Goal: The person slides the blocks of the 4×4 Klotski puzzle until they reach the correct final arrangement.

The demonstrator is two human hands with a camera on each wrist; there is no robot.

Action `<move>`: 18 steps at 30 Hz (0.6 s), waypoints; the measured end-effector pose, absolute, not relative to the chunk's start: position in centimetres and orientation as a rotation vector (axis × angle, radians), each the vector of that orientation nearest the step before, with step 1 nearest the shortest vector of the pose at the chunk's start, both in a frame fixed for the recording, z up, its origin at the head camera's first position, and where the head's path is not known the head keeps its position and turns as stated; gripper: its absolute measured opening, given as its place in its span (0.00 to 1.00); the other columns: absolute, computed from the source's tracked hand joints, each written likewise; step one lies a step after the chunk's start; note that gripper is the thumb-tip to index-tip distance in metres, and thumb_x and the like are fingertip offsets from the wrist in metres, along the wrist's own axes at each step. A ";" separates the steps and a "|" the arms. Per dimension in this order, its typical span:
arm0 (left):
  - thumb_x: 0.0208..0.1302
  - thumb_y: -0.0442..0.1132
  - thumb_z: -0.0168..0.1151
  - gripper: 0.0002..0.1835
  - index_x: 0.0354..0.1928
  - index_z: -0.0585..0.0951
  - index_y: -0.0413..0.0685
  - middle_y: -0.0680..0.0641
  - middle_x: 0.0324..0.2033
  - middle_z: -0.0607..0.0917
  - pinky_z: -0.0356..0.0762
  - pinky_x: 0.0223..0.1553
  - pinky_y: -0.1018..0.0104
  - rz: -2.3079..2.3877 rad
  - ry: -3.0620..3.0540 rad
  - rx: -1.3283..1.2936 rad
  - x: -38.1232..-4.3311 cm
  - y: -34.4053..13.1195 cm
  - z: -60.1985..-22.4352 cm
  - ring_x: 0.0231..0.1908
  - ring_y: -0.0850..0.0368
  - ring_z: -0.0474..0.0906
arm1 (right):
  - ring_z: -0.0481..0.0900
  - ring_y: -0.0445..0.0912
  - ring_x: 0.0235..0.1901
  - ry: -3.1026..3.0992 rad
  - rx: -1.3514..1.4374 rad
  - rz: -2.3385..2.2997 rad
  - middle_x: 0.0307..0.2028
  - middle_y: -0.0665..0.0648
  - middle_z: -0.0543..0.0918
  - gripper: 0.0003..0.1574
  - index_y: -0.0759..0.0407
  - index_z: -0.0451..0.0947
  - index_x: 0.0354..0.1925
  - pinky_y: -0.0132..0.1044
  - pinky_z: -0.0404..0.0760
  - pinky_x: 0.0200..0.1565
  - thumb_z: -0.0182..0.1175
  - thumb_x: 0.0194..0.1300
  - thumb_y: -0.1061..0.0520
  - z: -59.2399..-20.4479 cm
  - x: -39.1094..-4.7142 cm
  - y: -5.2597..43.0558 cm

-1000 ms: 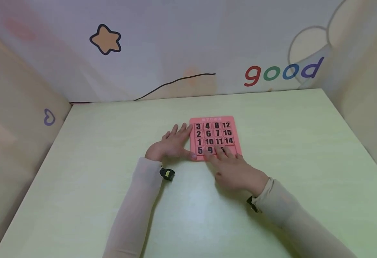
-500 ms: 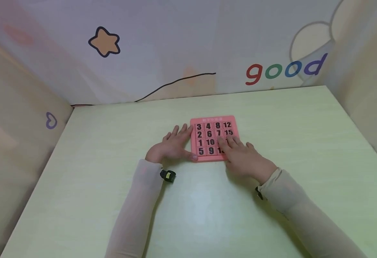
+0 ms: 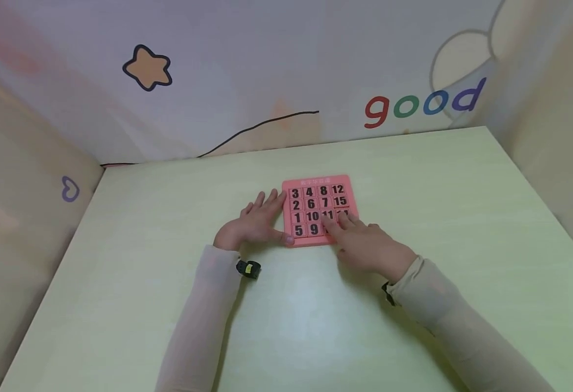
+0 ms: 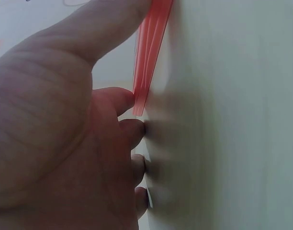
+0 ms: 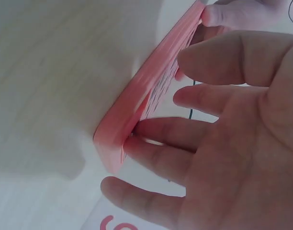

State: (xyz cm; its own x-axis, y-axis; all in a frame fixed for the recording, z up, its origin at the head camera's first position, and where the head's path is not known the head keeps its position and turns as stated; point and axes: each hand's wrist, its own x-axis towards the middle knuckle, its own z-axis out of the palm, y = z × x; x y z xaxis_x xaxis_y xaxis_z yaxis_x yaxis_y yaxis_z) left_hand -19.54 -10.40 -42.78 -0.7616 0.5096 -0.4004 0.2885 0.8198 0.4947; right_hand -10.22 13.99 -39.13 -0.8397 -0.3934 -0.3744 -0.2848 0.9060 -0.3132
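Note:
A pink number slide puzzle (image 3: pixel 303 210), with black numerals on square tiles, lies flat on the table. Along its left side rests my left hand (image 3: pixel 249 224), fingers spread, the thumb on the lower left corner and the index fingertip against the upper left edge. The left wrist view shows the puzzle's pink side (image 4: pixel 149 52) beside the thumb. My right hand (image 3: pixel 371 246) reaches over the lower right part, fingertips on the tiles, covering the bottom right. In the right wrist view its fingers are extended, two fingertips touching inside the pink frame (image 5: pixel 132 93).
The pale green table (image 3: pixel 144 305) spreads around the puzzle. A printed fabric wall (image 3: pixel 247 65) with a star and coloured letters stands behind, and side walls close in left and right. Dark straps with small devices (image 3: pixel 248 269) sit at the wrists.
My right hand has shifted right from the bottom row, reached up the right columns, then drawn back slightly leftward. My left hand keeps its place at the puzzle's edge. The view has tilted a little.

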 end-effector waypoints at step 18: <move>0.58 0.61 0.72 0.63 0.82 0.38 0.60 0.51 0.80 0.33 0.26 0.74 0.47 0.578 2.461 0.575 -19.4 -10.5 -42.9 0.76 0.49 0.20 | 0.56 0.70 0.72 2.774 -0.542 -0.294 0.74 0.68 0.61 0.30 0.67 0.68 0.71 0.68 0.67 0.62 0.52 0.75 0.58 -38.8 -11.5 15.6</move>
State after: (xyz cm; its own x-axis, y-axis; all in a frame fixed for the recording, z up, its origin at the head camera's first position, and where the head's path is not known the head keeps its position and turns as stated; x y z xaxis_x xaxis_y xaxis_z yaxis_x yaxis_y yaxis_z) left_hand -19.40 -10.49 -42.93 -0.7618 0.5064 -0.4040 0.2738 0.8169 0.5077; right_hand -11.54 15.56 -38.78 -0.8841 -0.3948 -0.2501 -0.3336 0.9079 -0.2537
